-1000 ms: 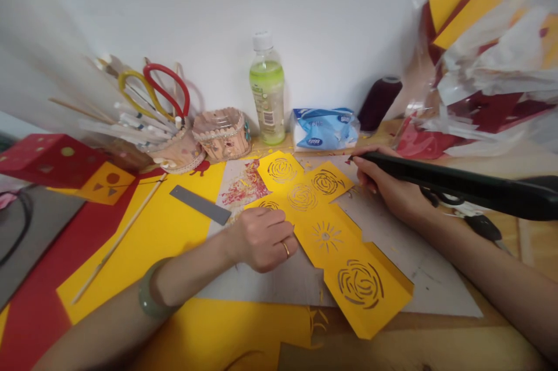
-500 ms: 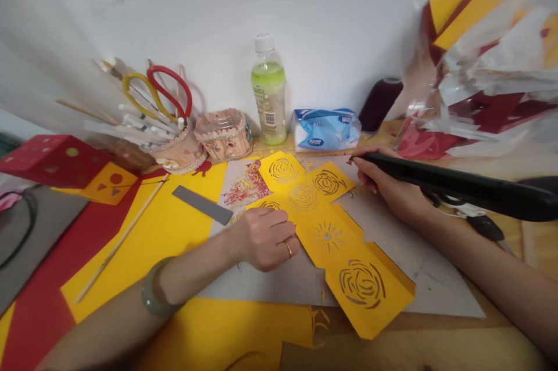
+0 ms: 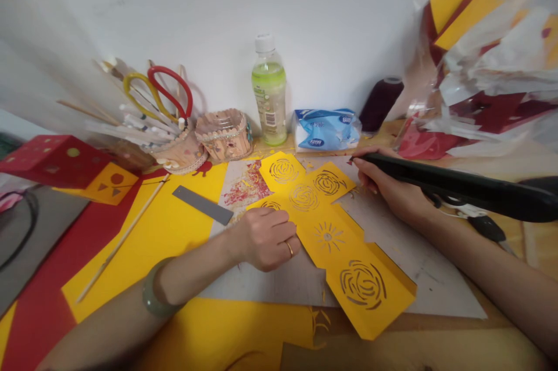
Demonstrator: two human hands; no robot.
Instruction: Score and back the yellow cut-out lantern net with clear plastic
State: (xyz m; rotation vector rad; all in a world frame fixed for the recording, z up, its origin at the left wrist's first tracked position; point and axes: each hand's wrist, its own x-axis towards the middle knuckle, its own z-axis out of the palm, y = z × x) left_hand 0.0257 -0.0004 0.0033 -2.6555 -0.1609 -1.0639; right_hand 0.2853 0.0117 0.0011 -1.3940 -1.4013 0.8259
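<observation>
Just the view nudged sideways since a second ago! Grey board toward five o'clock, yellow cut-out on it at four; long black tool at three, gripped by the right hand; left hand curled at six, can't tell its grip.

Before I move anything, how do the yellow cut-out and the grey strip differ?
The yellow cut-out is broad and branching; the grey strip is narrow and straight. The yellow cut-out has swirling slits; the grey strip shows none. Both lie partly over the grey board.
</observation>
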